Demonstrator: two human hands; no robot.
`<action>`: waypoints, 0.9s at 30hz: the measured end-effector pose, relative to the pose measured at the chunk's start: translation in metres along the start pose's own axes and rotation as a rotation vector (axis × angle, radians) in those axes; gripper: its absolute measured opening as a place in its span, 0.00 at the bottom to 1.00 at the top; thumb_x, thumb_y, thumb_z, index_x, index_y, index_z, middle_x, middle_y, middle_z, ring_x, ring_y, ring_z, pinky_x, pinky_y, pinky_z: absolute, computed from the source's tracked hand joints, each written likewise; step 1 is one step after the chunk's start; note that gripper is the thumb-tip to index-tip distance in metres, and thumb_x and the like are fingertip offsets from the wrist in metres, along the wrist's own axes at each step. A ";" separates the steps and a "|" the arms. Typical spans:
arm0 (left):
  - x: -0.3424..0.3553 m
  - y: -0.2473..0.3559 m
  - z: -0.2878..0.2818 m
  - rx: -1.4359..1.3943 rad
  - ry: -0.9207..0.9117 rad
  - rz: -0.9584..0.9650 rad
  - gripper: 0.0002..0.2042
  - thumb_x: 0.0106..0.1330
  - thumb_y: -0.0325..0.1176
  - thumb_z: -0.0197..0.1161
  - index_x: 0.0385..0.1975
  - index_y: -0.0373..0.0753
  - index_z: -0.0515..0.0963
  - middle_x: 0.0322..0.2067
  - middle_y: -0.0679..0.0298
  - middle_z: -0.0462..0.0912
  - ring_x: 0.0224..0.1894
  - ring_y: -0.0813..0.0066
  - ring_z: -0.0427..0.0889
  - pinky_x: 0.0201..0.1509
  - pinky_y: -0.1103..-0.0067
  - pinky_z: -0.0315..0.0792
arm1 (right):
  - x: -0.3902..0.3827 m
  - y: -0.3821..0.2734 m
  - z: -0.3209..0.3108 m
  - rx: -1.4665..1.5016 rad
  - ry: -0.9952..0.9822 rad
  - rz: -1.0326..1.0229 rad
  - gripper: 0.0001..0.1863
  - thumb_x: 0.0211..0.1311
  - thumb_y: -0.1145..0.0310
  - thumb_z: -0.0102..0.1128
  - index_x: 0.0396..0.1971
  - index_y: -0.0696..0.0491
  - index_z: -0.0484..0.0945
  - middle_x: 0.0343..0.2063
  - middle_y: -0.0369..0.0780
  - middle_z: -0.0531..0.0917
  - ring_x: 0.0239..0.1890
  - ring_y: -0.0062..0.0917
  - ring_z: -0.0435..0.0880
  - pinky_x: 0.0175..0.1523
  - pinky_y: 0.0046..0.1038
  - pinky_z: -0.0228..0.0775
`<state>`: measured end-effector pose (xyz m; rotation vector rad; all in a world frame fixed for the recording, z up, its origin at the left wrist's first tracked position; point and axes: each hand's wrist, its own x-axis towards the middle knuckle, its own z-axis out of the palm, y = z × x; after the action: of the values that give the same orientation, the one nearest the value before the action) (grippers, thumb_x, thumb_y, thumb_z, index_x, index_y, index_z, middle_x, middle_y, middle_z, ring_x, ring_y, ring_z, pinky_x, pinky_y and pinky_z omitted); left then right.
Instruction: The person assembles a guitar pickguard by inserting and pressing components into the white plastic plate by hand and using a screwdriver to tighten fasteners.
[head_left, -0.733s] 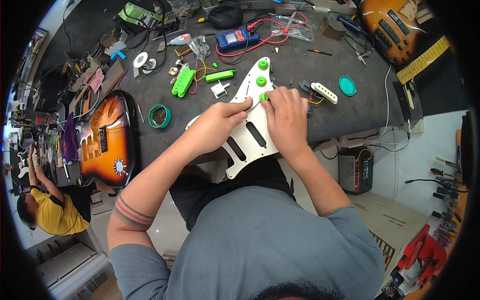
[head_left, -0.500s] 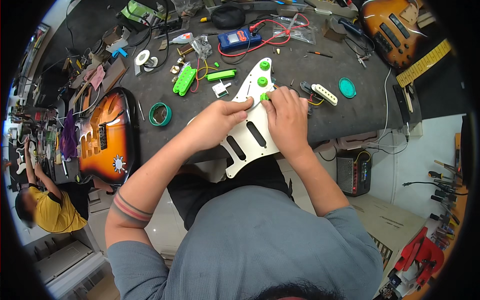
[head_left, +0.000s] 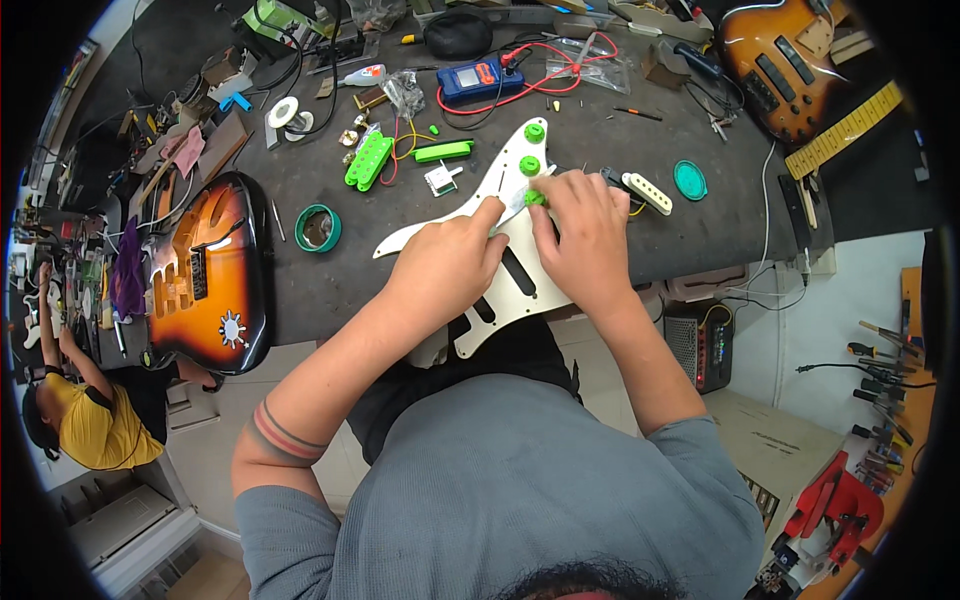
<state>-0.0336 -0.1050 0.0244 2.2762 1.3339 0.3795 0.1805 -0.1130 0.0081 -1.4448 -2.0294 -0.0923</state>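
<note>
A white guitar pickguard (head_left: 487, 318) lies across the bench's near edge, its lower end jutting out over my lap. Three green knobs sit along its right side. At the lowest green knob (head_left: 535, 198), the thumb and index finger of my right hand (head_left: 588, 232) close around its sides. My left hand (head_left: 448, 262) grips the pickguard from the left, index fingertip pressed on its face and the other fingers curled. Between the two hands a thin, shiny pale patch (head_left: 513, 191) shows on the face; I cannot tell what it is.
Left of the pickguard are a green pickup cover (head_left: 369, 162), a switch (head_left: 442, 179) and a sunburst guitar body (head_left: 212, 275). A cream pickup (head_left: 647, 193) and a teal lid (head_left: 690, 181) lie right. A blue multimeter (head_left: 480, 80) stands behind. Another person (head_left: 100, 420) works far left.
My left hand has turned, its index finger now stretched on the pickguard where the thumb was. My right fingers have shifted slightly around the lowest knob. The view has moved a little.
</note>
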 end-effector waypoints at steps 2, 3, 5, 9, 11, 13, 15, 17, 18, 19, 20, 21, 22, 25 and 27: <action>0.001 -0.002 0.003 0.021 0.003 0.026 0.14 0.82 0.36 0.65 0.60 0.38 0.75 0.34 0.45 0.91 0.38 0.39 0.91 0.44 0.50 0.82 | -0.004 0.004 0.003 -0.003 0.002 0.006 0.12 0.71 0.65 0.74 0.47 0.51 0.84 0.42 0.36 0.83 0.49 0.34 0.82 0.59 0.41 0.63; 0.002 -0.002 0.004 0.045 0.007 0.049 0.14 0.82 0.36 0.65 0.60 0.38 0.75 0.33 0.46 0.91 0.37 0.39 0.91 0.44 0.49 0.81 | -0.005 0.005 0.004 -0.001 0.005 0.011 0.11 0.70 0.65 0.75 0.47 0.51 0.84 0.43 0.36 0.84 0.50 0.33 0.82 0.59 0.41 0.64; 0.004 0.000 0.002 0.058 -0.018 0.033 0.14 0.82 0.36 0.66 0.60 0.39 0.76 0.33 0.46 0.90 0.37 0.39 0.90 0.43 0.50 0.81 | -0.006 0.003 0.006 -0.013 -0.009 0.025 0.11 0.71 0.66 0.74 0.47 0.51 0.84 0.43 0.36 0.84 0.51 0.33 0.82 0.58 0.41 0.64; 0.007 -0.003 -0.001 0.036 -0.057 0.025 0.13 0.82 0.37 0.66 0.58 0.39 0.78 0.33 0.45 0.90 0.36 0.38 0.90 0.42 0.50 0.80 | -0.005 0.003 0.009 -0.027 -0.028 0.032 0.10 0.72 0.66 0.73 0.47 0.51 0.83 0.44 0.36 0.84 0.52 0.33 0.81 0.58 0.41 0.64; 0.009 -0.002 -0.006 -0.030 -0.079 -0.013 0.13 0.83 0.38 0.65 0.59 0.38 0.79 0.33 0.44 0.90 0.35 0.38 0.89 0.41 0.52 0.80 | -0.005 0.004 0.011 -0.020 -0.025 0.027 0.10 0.72 0.66 0.73 0.46 0.51 0.83 0.43 0.36 0.83 0.52 0.34 0.81 0.58 0.41 0.64; 0.011 -0.001 -0.013 -0.094 -0.101 -0.050 0.14 0.84 0.38 0.65 0.59 0.38 0.80 0.33 0.43 0.89 0.35 0.38 0.89 0.40 0.54 0.80 | -0.005 0.006 0.012 -0.011 -0.021 0.022 0.10 0.72 0.66 0.73 0.46 0.51 0.82 0.43 0.36 0.83 0.52 0.34 0.81 0.58 0.41 0.64; 0.013 -0.001 -0.019 -0.294 -0.170 -0.153 0.15 0.86 0.39 0.63 0.63 0.37 0.81 0.33 0.48 0.90 0.30 0.52 0.88 0.37 0.62 0.78 | -0.006 0.007 0.012 0.001 -0.012 0.020 0.10 0.72 0.66 0.72 0.46 0.51 0.81 0.43 0.37 0.83 0.52 0.34 0.81 0.58 0.41 0.64; 0.015 -0.010 -0.016 -0.383 -0.175 -0.175 0.16 0.86 0.39 0.63 0.65 0.37 0.81 0.33 0.52 0.89 0.29 0.61 0.85 0.37 0.65 0.78 | -0.005 0.006 0.012 0.003 -0.016 0.020 0.10 0.72 0.66 0.72 0.46 0.51 0.81 0.43 0.37 0.83 0.52 0.34 0.81 0.58 0.41 0.64; 0.015 -0.013 -0.014 -0.473 -0.182 -0.193 0.17 0.87 0.39 0.63 0.66 0.37 0.81 0.34 0.57 0.89 0.28 0.69 0.82 0.37 0.68 0.77 | -0.005 0.006 0.012 0.002 -0.020 0.021 0.11 0.72 0.66 0.72 0.46 0.51 0.80 0.43 0.37 0.83 0.52 0.35 0.81 0.58 0.41 0.64; 0.017 -0.012 -0.017 -0.474 -0.185 -0.193 0.17 0.87 0.39 0.63 0.66 0.37 0.81 0.34 0.57 0.89 0.28 0.69 0.82 0.37 0.68 0.77 | -0.005 0.006 0.012 0.002 -0.021 0.023 0.11 0.72 0.66 0.72 0.46 0.51 0.80 0.43 0.37 0.83 0.52 0.35 0.81 0.58 0.41 0.64; 0.019 -0.009 -0.022 -0.500 -0.230 -0.252 0.17 0.87 0.39 0.64 0.67 0.37 0.81 0.34 0.59 0.88 0.29 0.74 0.80 0.37 0.69 0.77 | -0.005 0.006 0.011 0.006 -0.021 0.027 0.11 0.72 0.66 0.73 0.46 0.51 0.80 0.43 0.37 0.83 0.52 0.35 0.81 0.58 0.41 0.64; 0.020 -0.007 -0.024 -0.526 -0.276 -0.310 0.18 0.87 0.39 0.64 0.67 0.37 0.81 0.35 0.62 0.88 0.29 0.78 0.78 0.37 0.70 0.76 | -0.005 0.006 0.011 0.010 -0.020 0.029 0.11 0.72 0.65 0.73 0.46 0.51 0.80 0.43 0.37 0.83 0.52 0.35 0.81 0.58 0.42 0.65; 0.020 -0.007 -0.024 -0.528 -0.276 -0.310 0.18 0.87 0.39 0.64 0.67 0.37 0.81 0.35 0.62 0.88 0.29 0.78 0.78 0.37 0.70 0.76 | -0.004 0.006 0.011 0.008 -0.022 0.029 0.11 0.72 0.65 0.73 0.46 0.51 0.80 0.43 0.37 0.83 0.52 0.35 0.81 0.58 0.42 0.65; 0.018 -0.007 -0.022 -0.576 -0.265 -0.317 0.18 0.86 0.40 0.65 0.67 0.37 0.81 0.33 0.59 0.87 0.29 0.76 0.79 0.38 0.70 0.76 | -0.003 0.007 0.012 0.002 -0.013 0.015 0.11 0.72 0.65 0.73 0.45 0.51 0.80 0.43 0.37 0.83 0.52 0.35 0.81 0.58 0.42 0.65; 0.012 -0.004 -0.018 -0.400 -0.175 -0.182 0.17 0.85 0.39 0.64 0.66 0.38 0.81 0.33 0.53 0.89 0.30 0.65 0.86 0.38 0.66 0.79 | -0.005 0.007 0.010 0.004 -0.029 0.023 0.10 0.72 0.66 0.72 0.47 0.51 0.82 0.44 0.37 0.83 0.53 0.35 0.82 0.59 0.42 0.65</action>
<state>-0.0393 -0.0884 0.0376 1.8020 1.2367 0.3402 0.1829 -0.1102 -0.0050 -1.4749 -2.0348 -0.0581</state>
